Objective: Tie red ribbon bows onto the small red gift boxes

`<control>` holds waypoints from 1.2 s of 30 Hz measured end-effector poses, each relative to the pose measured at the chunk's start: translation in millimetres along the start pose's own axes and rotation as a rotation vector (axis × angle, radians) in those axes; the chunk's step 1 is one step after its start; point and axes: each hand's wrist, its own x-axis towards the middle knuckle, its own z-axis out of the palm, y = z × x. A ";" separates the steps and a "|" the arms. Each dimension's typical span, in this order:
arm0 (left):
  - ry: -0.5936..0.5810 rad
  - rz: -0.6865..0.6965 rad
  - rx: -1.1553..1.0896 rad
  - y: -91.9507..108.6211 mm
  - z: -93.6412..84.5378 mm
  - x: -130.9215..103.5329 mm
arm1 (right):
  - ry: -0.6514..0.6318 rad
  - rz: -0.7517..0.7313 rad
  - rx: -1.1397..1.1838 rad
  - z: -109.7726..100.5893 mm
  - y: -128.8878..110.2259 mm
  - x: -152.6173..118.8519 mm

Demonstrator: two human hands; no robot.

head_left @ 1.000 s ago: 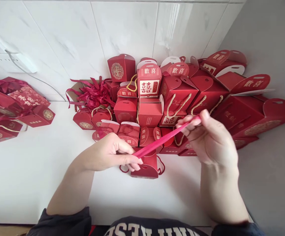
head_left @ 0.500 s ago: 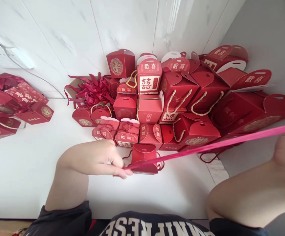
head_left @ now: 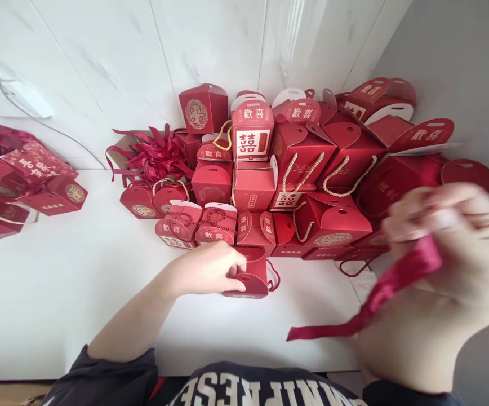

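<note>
My left hand (head_left: 210,269) grips a small red gift box (head_left: 256,286) at the front of the group, its thumb and curled fingers at the lid flaps. A dark red cord handle (head_left: 274,275) sticks out on the box's right side; the left side is hidden behind the hand. Raised at the right, my right hand (head_left: 451,237) is closed on a crimson ribbon (head_left: 371,307), whose loose end hangs down to the left over the white counter (head_left: 210,332). The right hand is slightly blurred.
Several red gift boxes (head_left: 255,189), some with rope handles, are crowded and stacked against the tiled wall (head_left: 210,45). A heap of crimson ribbons (head_left: 158,155) lies left of them. More boxes (head_left: 54,194) stand at the far left. A grey wall (head_left: 459,67) bounds the right.
My left hand has let go of the ribbon's end and taken hold of the small box. My right hand has come into view with the ribbon, which was stretched taut and now hangs loose.
</note>
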 end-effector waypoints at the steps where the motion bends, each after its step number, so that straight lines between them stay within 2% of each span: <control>1: -0.022 0.003 -0.023 0.9 2.0 1.3 | -0.135 0.100 0.071 12.8 0.3 -4.6; 4: -0.065 -0.046 -0.176 3.4 3.0 1.3 | -0.476 0.441 0.155 35.4 2.4 -27.8; 6: -0.065 -0.083 -0.284 4.7 1.9 1.1 | -0.581 0.592 0.221 45.1 8.3 -47.3; 9: -0.089 -0.085 -0.342 5.5 1.7 2.9 | -0.601 0.758 0.356 58.4 21.5 -75.8; 12: -0.156 -0.080 -0.356 4.9 2.7 5.5 | -0.578 0.860 0.370 66.6 30.7 -99.4; 17: -0.190 -0.047 -0.317 3.0 1.9 7.4 | -0.507 0.901 0.301 67.4 31.3 -124.8; 22: -0.204 -0.027 -0.289 3.7 -0.8 5.7 | -0.436 0.890 0.282 73.2 33.8 -133.4; 26: -0.268 -0.108 -0.429 6.6 -2.4 3.6 | -0.452 0.878 0.293 79.8 37.3 -136.0; 29: -0.270 -0.142 -0.453 8.6 -2.4 4.1 | -0.459 0.858 0.259 83.4 38.0 -137.4; 33: -0.275 -0.080 -0.388 8.6 0.8 6.7 | -0.458 0.795 0.149 87.3 37.7 -137.5; 36: -0.222 -0.037 -0.338 7.1 2.5 6.3 | -0.478 0.696 0.009 86.5 36.0 -135.5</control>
